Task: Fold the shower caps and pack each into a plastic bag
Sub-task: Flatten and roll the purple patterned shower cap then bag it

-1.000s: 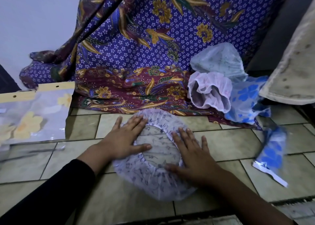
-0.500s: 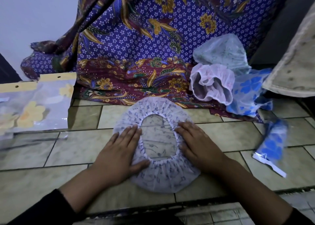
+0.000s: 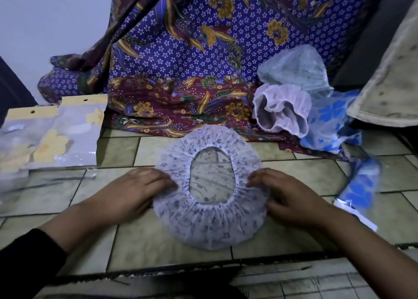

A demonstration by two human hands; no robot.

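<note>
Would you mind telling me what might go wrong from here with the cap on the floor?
The shower cap has a gathered elastic rim; held only at its sides by the left hand and right hand, a fold may spring open. The plastic bags lie off to the left, so reaching for one likely frees a hand. The floor tiles look stained and might soil it.

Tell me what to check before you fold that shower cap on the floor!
1. Shower cap spread flat on the floor tiles, opening up: ok.
2. Left hand at the cap's left edge: ok.
3. Right hand at its right edge: ok.
4. Fingers truly pinching the edge: cannot tell.
5. Plastic bags lying nearby, on the left: ok.
</note>
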